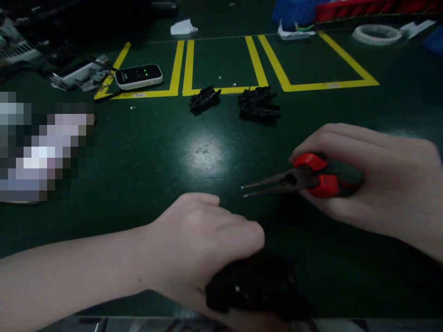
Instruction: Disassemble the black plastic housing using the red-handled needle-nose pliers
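Near the table's front edge, my left hand is closed on a dark black plastic part; its shape is blurred and poorly lit. On the right, my right hand grips needle-nose pliers with red and black handles. The slim jaws point left, slightly parted, with nothing between the tips. They hover a little above and to the right of my left fist, apart from the black part. Farther back lie similar black plastic pieces, a single one and a small cluster.
Yellow tape marks boxes on the green table. A small white-edged device with green lights sits back left, beside metal parts. A tape roll and a red bin are back right. A blurred-out object lies left.
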A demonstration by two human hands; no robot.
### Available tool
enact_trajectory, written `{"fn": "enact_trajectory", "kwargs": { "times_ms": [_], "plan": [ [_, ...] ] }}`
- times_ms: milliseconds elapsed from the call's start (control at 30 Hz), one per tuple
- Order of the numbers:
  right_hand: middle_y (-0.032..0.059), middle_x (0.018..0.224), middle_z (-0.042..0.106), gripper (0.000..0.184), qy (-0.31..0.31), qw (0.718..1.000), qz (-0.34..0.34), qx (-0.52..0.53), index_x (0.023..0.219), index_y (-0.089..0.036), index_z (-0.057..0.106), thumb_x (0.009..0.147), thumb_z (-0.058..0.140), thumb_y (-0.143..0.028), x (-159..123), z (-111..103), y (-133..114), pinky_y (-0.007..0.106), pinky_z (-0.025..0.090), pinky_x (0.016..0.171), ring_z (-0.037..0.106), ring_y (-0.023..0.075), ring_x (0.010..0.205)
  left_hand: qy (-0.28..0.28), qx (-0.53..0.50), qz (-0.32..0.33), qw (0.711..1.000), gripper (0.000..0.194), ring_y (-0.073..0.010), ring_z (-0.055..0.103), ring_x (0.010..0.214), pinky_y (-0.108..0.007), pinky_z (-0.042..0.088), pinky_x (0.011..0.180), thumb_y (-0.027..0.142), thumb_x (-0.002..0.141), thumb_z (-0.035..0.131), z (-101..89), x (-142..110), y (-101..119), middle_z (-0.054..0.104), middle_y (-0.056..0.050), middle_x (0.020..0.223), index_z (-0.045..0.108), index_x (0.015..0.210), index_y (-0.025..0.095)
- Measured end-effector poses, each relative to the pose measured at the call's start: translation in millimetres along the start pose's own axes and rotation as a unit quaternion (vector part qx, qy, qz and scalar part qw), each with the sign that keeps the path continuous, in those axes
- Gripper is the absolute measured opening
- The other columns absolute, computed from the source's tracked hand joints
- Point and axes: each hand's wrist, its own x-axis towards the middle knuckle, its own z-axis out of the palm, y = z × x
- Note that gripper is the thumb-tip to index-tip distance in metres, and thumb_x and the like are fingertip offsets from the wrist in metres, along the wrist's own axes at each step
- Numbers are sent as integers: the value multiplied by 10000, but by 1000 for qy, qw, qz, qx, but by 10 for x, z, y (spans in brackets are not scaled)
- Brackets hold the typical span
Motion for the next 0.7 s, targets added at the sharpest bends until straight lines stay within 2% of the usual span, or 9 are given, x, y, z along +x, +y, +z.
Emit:
{"fn": "enact_trajectory", "kwargs": {
  "times_ms": [67,133,300,400,500,600,700],
  "plan": [
    [32,907,647,90,8,1000,8,-5,929,-263,516,873,574,-223,5,-11,-4,356,436,625,616,214,772,25,15,-14,999,440,-118,512,491,-355,246,509,606,983,570,-8,-7,-35,599,46,603,524,781,218],
    [34,909,642,83,5,1000,10,-9,932,-258,518,884,577,-225,6,-7,-5,356,430,630,610,211,775,22,44,1,999,430,-123,539,518,-361,241,517,581,1014,532,-18,-6,-43,628,34,634,556,802,208],
    [40,908,645,74,7,1000,0,-25,949,-250,536,883,559,-223,-13,15,-16,361,423,618,617,224,775,27,58,2,998,382,-114,554,534,-339,267,527,551,995,615,-91,13,-77,649,42,674,581,846,200],
    [41,912,651,74,6,1000,1,-26,952,-247,548,883,565,-226,-19,0,-31,369,429,630,626,231,788,39,12,10,999,380,-108,547,521,-325,286,525,556,972,661,-132,20,-124,639,52,657,575,847,208],
    [47,908,656,60,9,1000,8,-26,936,-238,553,883,570,-216,-7,-17,-39,373,431,633,628,233,790,51,-79,4,996,360,-102,560,513,-298,342,528,525,912,760,-142,29,-147,639,62,640,573,857,223],
    [46,910,663,61,15,999,15,-34,928,-231,558,884,594,-208,9,-6,-34,362,431,629,631,223,799,21,-151,-11,988,401,-104,607,544,-269,404,541,502,805,883,-130,33,-141,680,58,672,592,864,232],
    [22,914,649,68,28,998,27,-42,948,-249,548,889,581,-235,9,25,-24,347,420,623,620,205,804,1,-171,2,985,393,-109,644,570,-255,453,570,458,780,922,-114,28,-135,713,54,698,620,891,232]
  ]
}}
